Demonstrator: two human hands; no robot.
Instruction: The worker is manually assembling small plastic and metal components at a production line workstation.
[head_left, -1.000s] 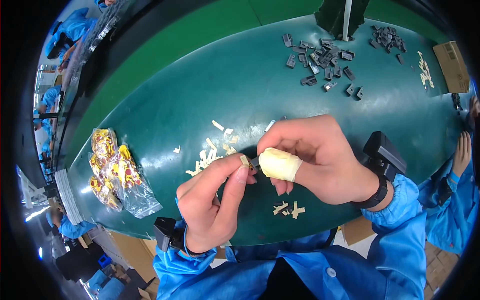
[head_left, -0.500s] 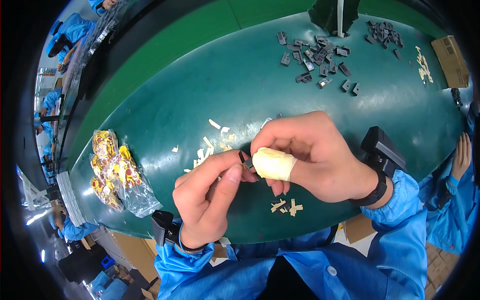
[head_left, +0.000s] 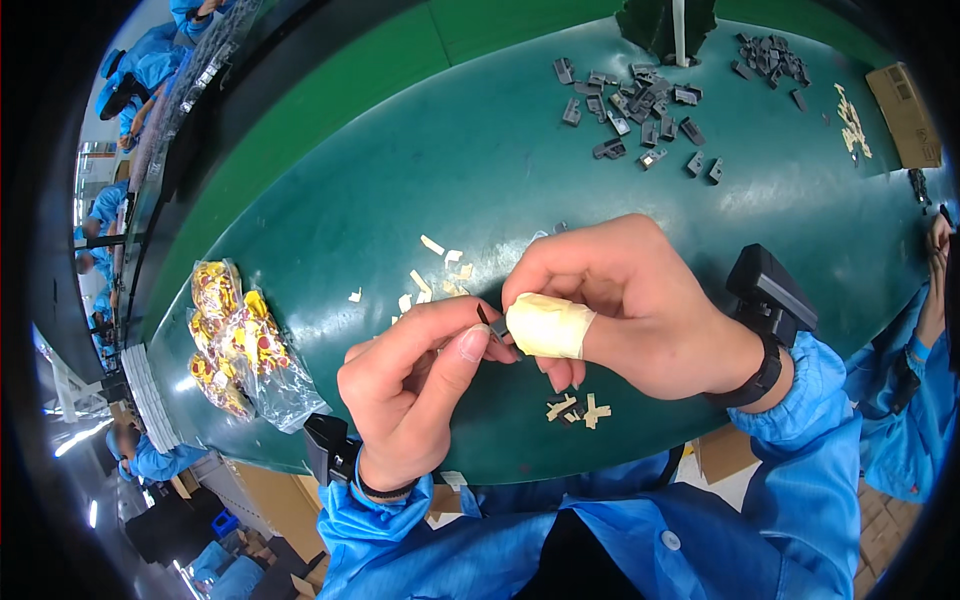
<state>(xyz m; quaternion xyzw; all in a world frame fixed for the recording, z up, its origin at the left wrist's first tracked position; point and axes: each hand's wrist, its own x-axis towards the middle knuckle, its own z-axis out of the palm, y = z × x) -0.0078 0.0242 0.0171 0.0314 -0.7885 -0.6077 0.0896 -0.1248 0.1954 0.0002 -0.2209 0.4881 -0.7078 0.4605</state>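
Note:
Over the middle of the green table, my left hand (head_left: 408, 385) and my right hand (head_left: 650, 315) meet at a small dark grey plastic part (head_left: 500, 327). My left thumb and forefinger pinch its left end, where a thin black edge sticks up. My right fingers close round its other end, which they mostly hide. Cream tape (head_left: 548, 326) wraps my right thumb. Beyond my left hand lie several cream strips (head_left: 420, 284), partly covered by it. Another little group of cream strips (head_left: 593, 411) lies on the near side, below my right fingers, with dark bits among them.
Dark grey plastic parts (head_left: 650, 100) lie scattered at the far side, with another heap (head_left: 775, 57) to their right. Clear bags of yellow and red pieces (head_left: 225, 340) rest at left. A cardboard box (head_left: 903, 115) stands far right. At the right edge a person's sleeve (head_left: 905, 400) shows.
My left thumb has shifted slightly on the small part; both hands keep hold of it. At the right edge, the other person's hand has moved farther up. The view has shifted a little.

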